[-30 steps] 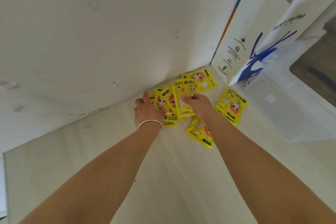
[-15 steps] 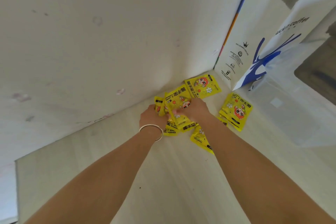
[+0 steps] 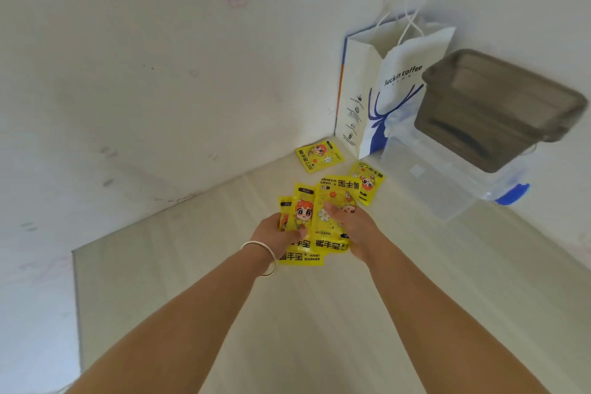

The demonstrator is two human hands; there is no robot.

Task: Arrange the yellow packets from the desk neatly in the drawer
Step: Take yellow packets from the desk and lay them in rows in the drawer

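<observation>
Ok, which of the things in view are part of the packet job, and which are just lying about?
Job:
- packets held in both hands
- packet by the wall
- packet near the bag
- left hand
- right hand

Lying about:
- coffee bag
- clear box
- grey lid

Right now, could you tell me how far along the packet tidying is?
Early stage. Done: nothing stored; no drawer is in view. In hand: the left hand and right hand hold a fanned bunch of yellow packets above the desk. Left: one packet by the wall and one near the paper bag still lie there.
</observation>
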